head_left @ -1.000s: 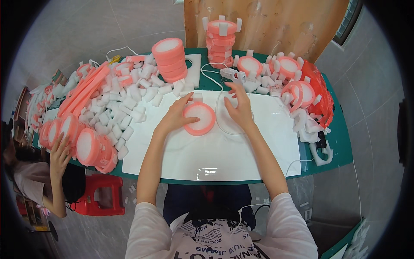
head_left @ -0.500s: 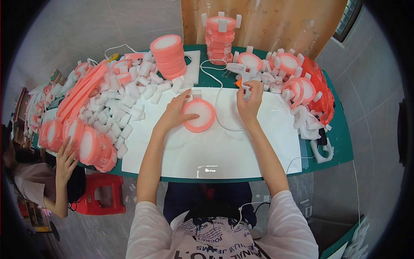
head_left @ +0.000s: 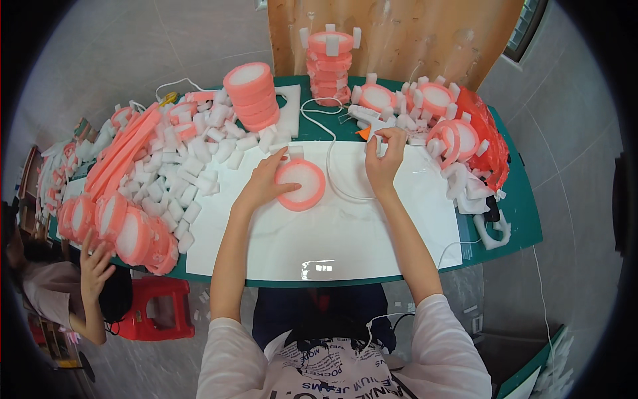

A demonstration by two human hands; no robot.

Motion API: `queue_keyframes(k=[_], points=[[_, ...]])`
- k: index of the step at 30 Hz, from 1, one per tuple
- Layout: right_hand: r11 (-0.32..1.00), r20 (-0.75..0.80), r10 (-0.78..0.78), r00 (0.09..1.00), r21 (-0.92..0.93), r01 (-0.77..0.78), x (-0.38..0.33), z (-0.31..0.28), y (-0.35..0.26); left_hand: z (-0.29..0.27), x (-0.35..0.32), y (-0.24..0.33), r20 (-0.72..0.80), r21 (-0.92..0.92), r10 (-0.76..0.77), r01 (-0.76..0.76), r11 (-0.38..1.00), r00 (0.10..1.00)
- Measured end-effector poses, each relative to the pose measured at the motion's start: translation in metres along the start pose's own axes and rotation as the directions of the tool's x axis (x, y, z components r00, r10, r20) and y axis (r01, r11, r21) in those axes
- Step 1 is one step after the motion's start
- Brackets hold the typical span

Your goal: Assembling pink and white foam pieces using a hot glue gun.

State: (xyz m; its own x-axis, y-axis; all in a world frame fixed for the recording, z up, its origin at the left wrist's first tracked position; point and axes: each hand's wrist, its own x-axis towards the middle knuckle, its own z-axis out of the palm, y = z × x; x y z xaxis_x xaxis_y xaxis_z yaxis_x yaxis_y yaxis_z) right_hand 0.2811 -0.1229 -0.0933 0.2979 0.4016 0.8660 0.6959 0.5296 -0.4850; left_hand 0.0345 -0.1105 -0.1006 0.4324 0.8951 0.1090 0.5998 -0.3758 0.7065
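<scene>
On the white sheet lies a round white foam disc (head_left: pixel 304 189) with a pink foam rim. A small white foam block (head_left: pixel 296 153) stands against its far edge. My left hand (head_left: pixel 266 179) holds the disc from its left side, thumb on its face and fingertips beside the block. To the right, the fingers of my right hand (head_left: pixel 385 159) are closed at the handle end of a white glue gun (head_left: pixel 373 121), partly hidden by them. Its nozzle points left, above an orange piece (head_left: pixel 363 133), and its white cord (head_left: pixel 330 159) loops across the sheet.
Loose white foam blocks (head_left: pixel 173 166) and pink strips (head_left: pixel 123 149) heap at left. Stacks of pink-rimmed discs (head_left: pixel 252 100) stand at the back. Finished-looking discs and a red plastic bag (head_left: pixel 495 146) lie at right. A co-worker's hand (head_left: pixel 96 269) touches discs at far left.
The glue gun has tipped lower and its handle shows less below my right fingers. My left hand keeps its hold on the disc. The whole view has shifted slightly; the co-worker's hand has moved down.
</scene>
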Motion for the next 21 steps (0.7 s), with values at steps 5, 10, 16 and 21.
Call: queue_keyframes(k=[5,10,16,21], points=[[0.992,0.076,0.092,0.993,-0.098,-0.084,-0.002,0.002,0.008,0.000,0.000,-0.001,0.009,-0.005,0.010,-0.010,1.000,1.000],[0.854,0.078,0.351,0.933,-0.435,-0.285,-0.020,0.005,0.055,0.002,0.002,0.003,0.017,-0.015,0.015,-0.015,1.000,1.000],[0.650,0.260,0.755,0.602,-0.421,-0.632,-0.012,0.003,0.056,0.000,0.000,-0.002,0.016,-0.005,0.023,-0.023,1.000,1.000],[0.654,0.241,0.756,0.608,-0.245,-0.716,-0.013,0.002,0.066,0.002,0.004,0.000,0.025,-0.016,0.034,-0.034,0.999,0.999]])
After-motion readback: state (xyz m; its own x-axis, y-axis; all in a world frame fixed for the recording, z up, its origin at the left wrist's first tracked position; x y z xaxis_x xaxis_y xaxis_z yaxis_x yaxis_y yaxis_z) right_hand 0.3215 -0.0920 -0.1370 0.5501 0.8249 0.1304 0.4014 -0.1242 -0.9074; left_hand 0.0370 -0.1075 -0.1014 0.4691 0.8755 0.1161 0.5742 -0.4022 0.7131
